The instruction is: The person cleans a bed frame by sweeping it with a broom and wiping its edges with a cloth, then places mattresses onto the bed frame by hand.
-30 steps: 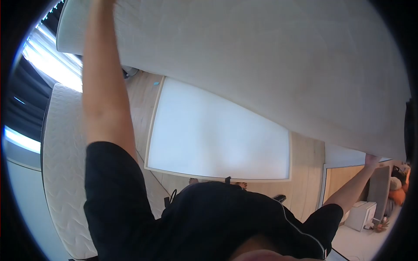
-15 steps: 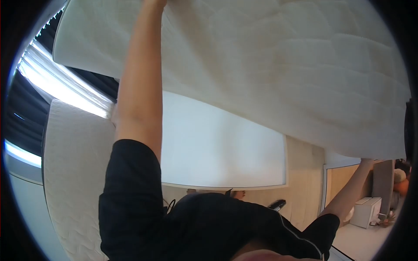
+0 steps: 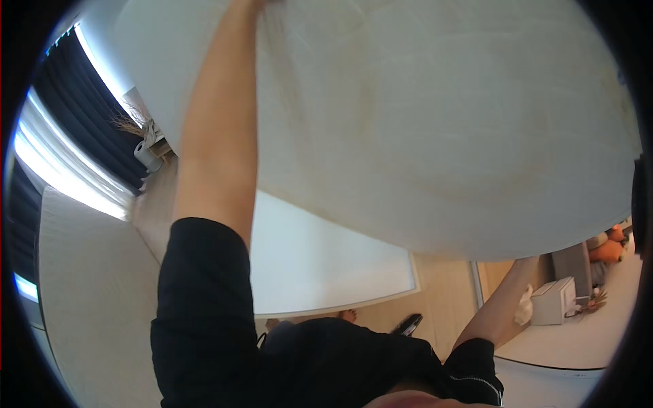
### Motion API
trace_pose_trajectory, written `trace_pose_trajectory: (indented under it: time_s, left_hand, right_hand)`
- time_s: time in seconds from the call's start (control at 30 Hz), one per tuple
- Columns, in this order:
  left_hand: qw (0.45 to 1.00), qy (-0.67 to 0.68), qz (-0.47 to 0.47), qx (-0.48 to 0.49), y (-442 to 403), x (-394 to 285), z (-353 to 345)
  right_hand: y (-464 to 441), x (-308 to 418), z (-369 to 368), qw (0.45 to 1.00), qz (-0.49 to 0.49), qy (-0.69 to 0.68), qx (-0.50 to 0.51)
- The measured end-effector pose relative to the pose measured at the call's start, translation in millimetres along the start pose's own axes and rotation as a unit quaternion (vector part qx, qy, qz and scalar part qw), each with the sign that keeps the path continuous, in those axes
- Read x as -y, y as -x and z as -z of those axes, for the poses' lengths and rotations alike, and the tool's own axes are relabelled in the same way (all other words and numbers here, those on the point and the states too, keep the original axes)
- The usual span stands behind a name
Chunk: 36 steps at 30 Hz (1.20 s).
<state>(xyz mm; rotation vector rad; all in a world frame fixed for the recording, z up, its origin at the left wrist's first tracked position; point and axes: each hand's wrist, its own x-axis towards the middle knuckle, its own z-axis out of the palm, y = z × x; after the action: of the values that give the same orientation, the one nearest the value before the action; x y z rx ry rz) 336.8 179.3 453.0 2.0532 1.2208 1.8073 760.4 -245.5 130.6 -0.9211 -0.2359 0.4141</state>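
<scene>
A large pale mattress (image 3: 422,122) fills the upper part of the view, tilted up, with faint brownish marks on its face. My left arm reaches up across it; my left hand (image 3: 253,4) is at the top edge of the view, almost wholly cut off, its fingers out of sight. At the mattress's lower right edge, my right hand (image 3: 528,262) holds it from beneath, its fingers hidden behind the edge. Below the mattress lies a flat white panel (image 3: 326,265) with a light wooden rim, partly covered by my left arm.
Another pale mattress (image 3: 95,292) is at the left, near dark curtains (image 3: 85,102) and a bright window. Dried branches (image 3: 132,126) are at the upper left. A white box-shaped cabinet (image 3: 552,302) and orange cushions (image 3: 607,250) are at the right. A black object (image 3: 408,324) lies on the floor.
The raised mattress's lower edge has come down and covers more of the panel. My right hand has moved left with it. The view has shifted, showing more curtain and floor at the left.
</scene>
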Motion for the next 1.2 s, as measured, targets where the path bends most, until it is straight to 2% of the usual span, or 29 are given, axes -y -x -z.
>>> trace_pose_trajectory:
  time_s: [0.17,0.23,0.27,0.33,0.4,0.47,0.53,0.57,0.63,0.67,0.73,0.83,0.93,1.0,1.1,1.2]
  left_hand:
    - [0.994,-0.067,-0.067,0.062,61,-51,-22]
    - [0.985,0.015,0.0,0.173,91,-79,-16]
    - [0.985,0.023,-0.004,0.17,94,-84,-16]
    - [0.964,0.111,0.022,0.24,110,-88,-24]
    - [0.967,0.108,0.01,0.231,127,-81,-31]
    - [0.97,0.1,0.005,0.221,145,-66,-31]
    - [0.963,0.119,-0.084,0.226,167,-43,-22]
    - [0.962,0.116,-0.078,0.236,178,-26,-15]
    - [0.926,0.176,-0.103,0.317,215,4,-3]
    - [0.923,0.177,-0.095,0.327,237,19,0]
    - [0.891,0.133,-0.051,0.432,283,56,11]
    - [0.843,0.093,-0.025,0.529,343,91,39]
    - [0.82,0.097,0.034,0.562,406,126,48]
    - [0.773,0.063,0.059,0.628,449,146,59]
    - [0.782,0.012,0.112,0.614,518,187,83]
    - [0.821,-0.014,0.115,0.559,587,265,133]
  right_hand:
    - [43,5,-21,1.0,0.009,-0.012,-0.004]
    - [64,6,-21,1.0,0.011,-0.014,-0.001]
    - [78,7,-24,1.0,0.015,-0.015,-0.003]
    - [105,7,-26,1.0,0.022,-0.011,-0.012]
    - [131,4,-32,1.0,0.024,-0.006,-0.018]
    - [157,4,-38,0.999,0.028,0.0,-0.023]
    - [190,1,-47,0.999,0.029,0.007,-0.029]
    - [208,0,-51,0.999,0.032,0.012,-0.029]
    - [241,-3,-56,0.999,0.033,0.018,-0.034]
    - [255,-4,-62,0.999,0.034,0.02,-0.038]
    - [291,-17,-75,0.998,0.023,0.032,-0.039]
    - [335,-44,-96,0.998,0.005,0.038,-0.046]
    - [362,-82,-111,0.998,-0.026,0.033,-0.055]
    - [371,-117,-113,0.997,-0.046,0.03,-0.062]
    - [385,-180,-99,0.992,-0.084,0.042,-0.089]
    - [390,-267,-44,0.96,-0.212,0.007,-0.186]
